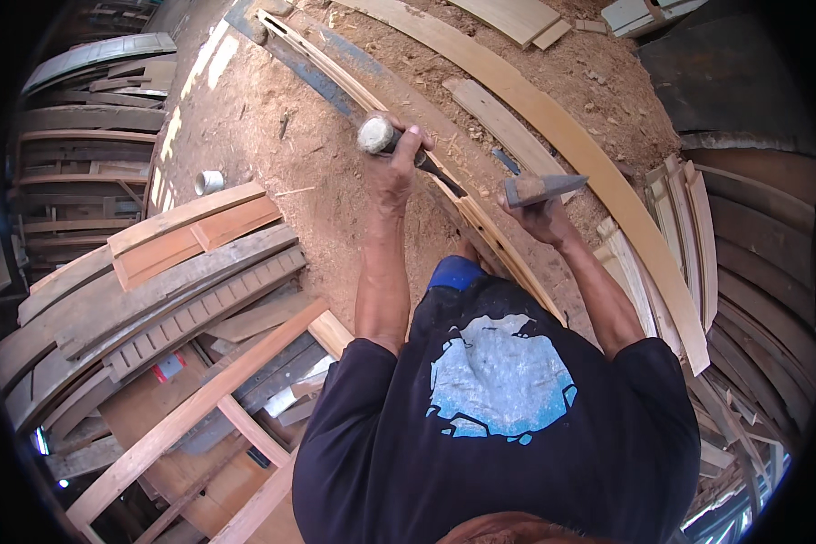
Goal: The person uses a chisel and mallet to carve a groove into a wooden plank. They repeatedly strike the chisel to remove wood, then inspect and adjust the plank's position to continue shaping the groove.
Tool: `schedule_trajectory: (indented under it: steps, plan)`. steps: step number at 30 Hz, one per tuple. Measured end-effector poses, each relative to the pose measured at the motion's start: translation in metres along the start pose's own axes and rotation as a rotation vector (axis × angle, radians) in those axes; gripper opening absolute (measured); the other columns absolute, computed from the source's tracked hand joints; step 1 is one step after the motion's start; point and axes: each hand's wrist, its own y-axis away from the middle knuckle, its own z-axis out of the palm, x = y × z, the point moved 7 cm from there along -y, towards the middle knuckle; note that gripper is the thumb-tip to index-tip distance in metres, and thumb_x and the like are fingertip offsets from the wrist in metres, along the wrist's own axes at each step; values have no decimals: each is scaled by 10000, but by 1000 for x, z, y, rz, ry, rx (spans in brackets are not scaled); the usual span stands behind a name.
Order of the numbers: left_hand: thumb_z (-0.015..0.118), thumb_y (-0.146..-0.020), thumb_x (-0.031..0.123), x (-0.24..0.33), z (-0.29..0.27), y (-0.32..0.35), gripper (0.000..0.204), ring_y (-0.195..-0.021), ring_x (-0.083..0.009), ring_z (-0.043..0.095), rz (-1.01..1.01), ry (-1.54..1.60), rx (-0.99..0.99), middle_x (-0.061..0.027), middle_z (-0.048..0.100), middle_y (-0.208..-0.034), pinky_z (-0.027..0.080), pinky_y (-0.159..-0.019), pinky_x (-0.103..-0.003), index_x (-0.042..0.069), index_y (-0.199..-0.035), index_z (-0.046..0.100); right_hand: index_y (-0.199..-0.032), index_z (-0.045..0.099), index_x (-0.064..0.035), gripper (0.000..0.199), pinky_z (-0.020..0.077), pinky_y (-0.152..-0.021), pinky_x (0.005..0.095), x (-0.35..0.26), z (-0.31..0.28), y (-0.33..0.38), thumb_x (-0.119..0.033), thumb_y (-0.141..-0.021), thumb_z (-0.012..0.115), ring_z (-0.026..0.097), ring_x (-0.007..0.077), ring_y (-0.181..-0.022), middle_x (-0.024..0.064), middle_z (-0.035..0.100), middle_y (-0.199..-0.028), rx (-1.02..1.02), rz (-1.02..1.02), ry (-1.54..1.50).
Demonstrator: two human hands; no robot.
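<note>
My left hand [392,172] is wrapped round a chisel [376,136] with a round, whitish handle end. Its dark blade [446,179] slants down to a long, narrow wooden piece [508,251] that has slots cut along its edge. On the right, my right hand [539,220] grips a hammer [544,189] with a heavy, wedge-shaped metal head. The hammer is held beside the slotted piece, apart from the chisel. Most of its handle is hidden by the head and my hand.
Wood shavings cover the ground [272,118]. A long curved-looking plank [598,172] and a shorter board [499,118] lie to the right. Stacked boards [199,263] and a wooden frame [199,408] fill the left, near a white cup [209,182].
</note>
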Motion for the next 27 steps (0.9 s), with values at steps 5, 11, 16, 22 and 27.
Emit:
schedule_trajectory:
  steps: [5,11,16,22,27]
  plan:
    - [628,-924,13,-15,-13,1,186,-621,-119,605,76,-18,56,-26,575,-733,511,-572,-273,93,-983,471,-1120,620,-11,334,543,-827,323,-83,-23,-23,-130,-864,798,650,155,-948,74,683,-1039,69,-19,-93]
    - [631,-937,35,-9,-16,9,175,-601,-94,580,88,-172,99,-10,554,-720,482,-551,-249,91,-968,468,-827,635,-44,252,482,-621,288,-172,-39,-38,-219,-864,814,593,106,-703,3,625,-723,172,-119,95]
    - [704,-872,49,-36,4,24,172,-684,-147,627,173,-417,-22,-33,602,-773,520,-618,-292,62,-934,544,-845,633,-21,247,489,-618,330,-223,-30,-43,-187,-829,815,619,167,-689,52,644,-731,167,-433,183]
    - [735,-817,37,-26,39,42,292,-939,-232,701,372,-565,-134,-109,722,-1003,551,-823,-334,26,-1104,678,-929,681,-72,191,535,-715,467,-186,-12,-63,-114,-744,707,680,377,-786,183,690,-801,-223,-146,956]
    - [739,-889,88,-39,33,54,302,-975,-134,628,81,-484,-230,-37,673,-1065,525,-849,-304,40,-1170,639,-798,676,12,138,523,-674,491,-172,-13,-60,-111,-737,697,665,420,-750,238,655,-752,-264,-107,885]
